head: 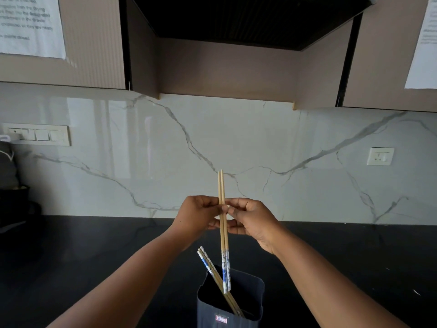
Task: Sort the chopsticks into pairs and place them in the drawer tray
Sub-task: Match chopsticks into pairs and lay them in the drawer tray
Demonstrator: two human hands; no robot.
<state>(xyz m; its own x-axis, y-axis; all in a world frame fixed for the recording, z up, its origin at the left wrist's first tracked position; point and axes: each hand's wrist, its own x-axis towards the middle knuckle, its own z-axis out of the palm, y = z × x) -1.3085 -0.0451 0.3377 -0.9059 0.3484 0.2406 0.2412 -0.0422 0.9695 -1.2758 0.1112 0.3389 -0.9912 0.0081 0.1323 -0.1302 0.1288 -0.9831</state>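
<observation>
Two wooden chopsticks (222, 185) with blue-and-white patterned ends stand upright side by side above the counter, patterned ends down. My left hand (198, 215) and my right hand (250, 221) both pinch this pair near its middle, fingertips meeting around the sticks. Below them a dark holder (230, 306) stands at the counter's front edge. Inside it two more chopsticks (212, 271) of the same pattern lean to the left, patterned ends up. No drawer tray is in view.
The black countertop (94, 252) runs left and right under my arms, against a white marbled backsplash. Dark objects (14, 200) sit at the far left. A switch panel (37, 134) and a socket (380, 156) are on the wall; cabinets and a hood hang overhead.
</observation>
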